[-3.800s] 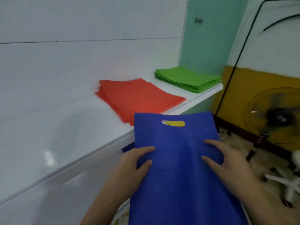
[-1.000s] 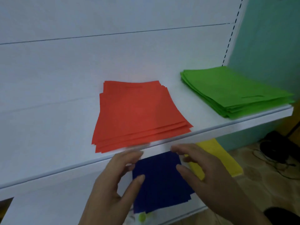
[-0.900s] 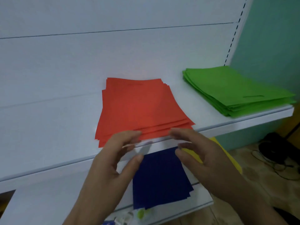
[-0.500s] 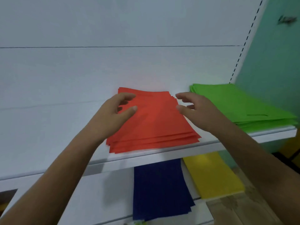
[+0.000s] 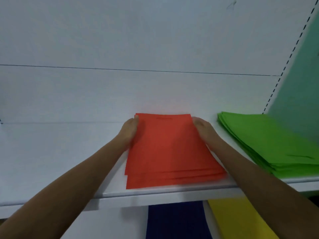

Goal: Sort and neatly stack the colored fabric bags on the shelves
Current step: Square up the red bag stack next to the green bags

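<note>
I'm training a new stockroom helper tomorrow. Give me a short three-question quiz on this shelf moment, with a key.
1. True or false: both hands press against the sides of the red stack.
2. Which stack shares the upper shelf with the red one? A) blue B) green C) yellow
3. Fill in: below that shelf, the blue stack lies to the ____ of the yellow stack.

Key
1. True: the left hand is at its left edge, the right hand at its right edge.
2. B, the green stack.
3. left
</note>
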